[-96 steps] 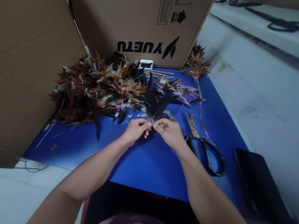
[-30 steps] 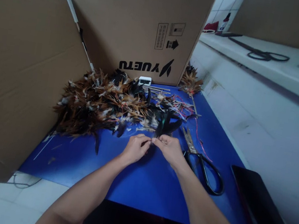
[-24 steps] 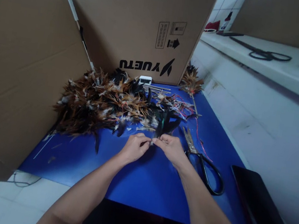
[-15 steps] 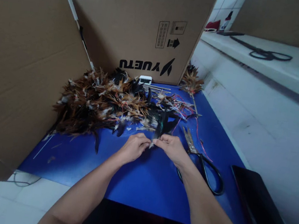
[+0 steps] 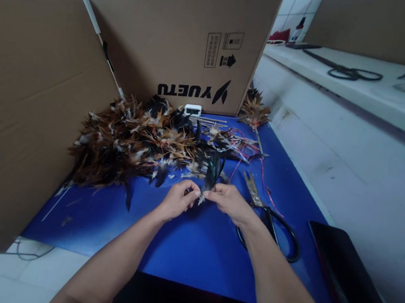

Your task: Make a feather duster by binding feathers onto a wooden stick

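A small bunch of dark, green-glinting feathers points away from me, its pale fluffy base at my fingertips. My right hand is closed in a pinch on the lower part of the bunch. Against the other side of that base, my left hand has its thumb and forefinger pinched together. Whether a thread lies in that pinch is too small to see. Scissors with black handles lie partly open by my right wrist, one handle loop partly hidden under my forearm.
A large heap of brown and black feathers lies at the left of the blue tabletop. Thin sticks and pink string lie behind. Cardboard panels stand left and back. A black flat object is at right.
The view has shifted slightly. The dark bunch stands more upright and closer together between my hands, and my left fingers have opened out a little around their pinch.
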`<state>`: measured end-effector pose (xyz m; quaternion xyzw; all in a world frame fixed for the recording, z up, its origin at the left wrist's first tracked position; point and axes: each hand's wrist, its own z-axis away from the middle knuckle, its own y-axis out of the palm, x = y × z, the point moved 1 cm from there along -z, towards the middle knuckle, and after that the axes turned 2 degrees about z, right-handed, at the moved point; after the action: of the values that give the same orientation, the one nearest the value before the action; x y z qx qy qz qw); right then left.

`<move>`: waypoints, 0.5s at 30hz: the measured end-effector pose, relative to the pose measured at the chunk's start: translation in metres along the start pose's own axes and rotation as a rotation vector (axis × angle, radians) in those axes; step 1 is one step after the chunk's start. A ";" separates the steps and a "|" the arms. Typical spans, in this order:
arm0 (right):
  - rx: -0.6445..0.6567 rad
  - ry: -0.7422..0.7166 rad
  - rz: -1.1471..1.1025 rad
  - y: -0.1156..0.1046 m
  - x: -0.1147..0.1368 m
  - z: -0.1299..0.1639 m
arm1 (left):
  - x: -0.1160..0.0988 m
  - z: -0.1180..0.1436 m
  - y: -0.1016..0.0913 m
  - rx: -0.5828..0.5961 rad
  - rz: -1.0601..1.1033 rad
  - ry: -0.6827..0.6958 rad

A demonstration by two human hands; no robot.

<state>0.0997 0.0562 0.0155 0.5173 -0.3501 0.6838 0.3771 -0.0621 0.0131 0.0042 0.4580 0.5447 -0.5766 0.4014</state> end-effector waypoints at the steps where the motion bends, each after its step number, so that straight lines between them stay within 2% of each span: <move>1: 0.006 0.002 -0.018 0.000 0.000 0.000 | 0.002 0.000 0.002 -0.008 0.076 -0.037; 4: 0.052 0.003 -0.066 0.002 0.002 0.000 | 0.003 0.000 0.008 -0.055 0.179 -0.011; 10: 0.150 0.066 -0.105 0.003 0.002 0.002 | 0.000 0.002 0.010 -0.114 0.143 0.263; 15: 0.185 0.075 -0.136 -0.002 -0.001 0.003 | 0.002 0.002 0.010 -0.067 0.177 0.261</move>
<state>0.1024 0.0545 0.0151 0.5465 -0.2351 0.7049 0.3861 -0.0529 0.0106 -0.0008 0.5617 0.5685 -0.4561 0.3914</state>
